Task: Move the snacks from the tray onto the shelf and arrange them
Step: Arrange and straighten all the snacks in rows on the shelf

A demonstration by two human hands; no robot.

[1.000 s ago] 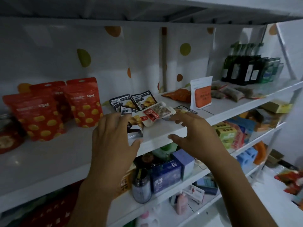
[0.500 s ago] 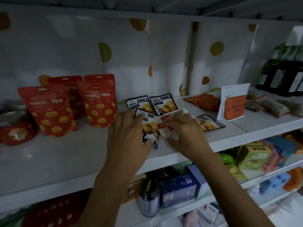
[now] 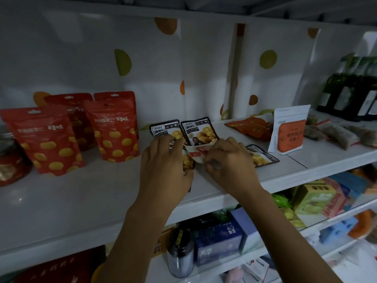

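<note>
On the white shelf [image 3: 102,193], two black chestnut packets [image 3: 199,130] lie flat side by side toward the back. My left hand [image 3: 165,164] grips a third black chestnut packet [image 3: 187,163] near the front, thumb under its lower edge. My right hand [image 3: 230,162] pinches a small white packet with a red label [image 3: 199,153] that overlaps the black ones. Another black packet [image 3: 263,156] lies just right of my right hand. No tray is in view.
Red pouches [image 3: 114,129] stand at the left with a red jar [image 3: 12,160] beside them. An orange packet [image 3: 251,127], a white-and-orange pouch [image 3: 289,129], wrapped snacks [image 3: 336,133] and dark bottles [image 3: 350,94] fill the right. Lower shelves hold boxes and a can [image 3: 179,254].
Both hands have reached further onto the shelf and closed on the packets. The white packet has come down onto the black ones. The camera moved closer and to the left.
</note>
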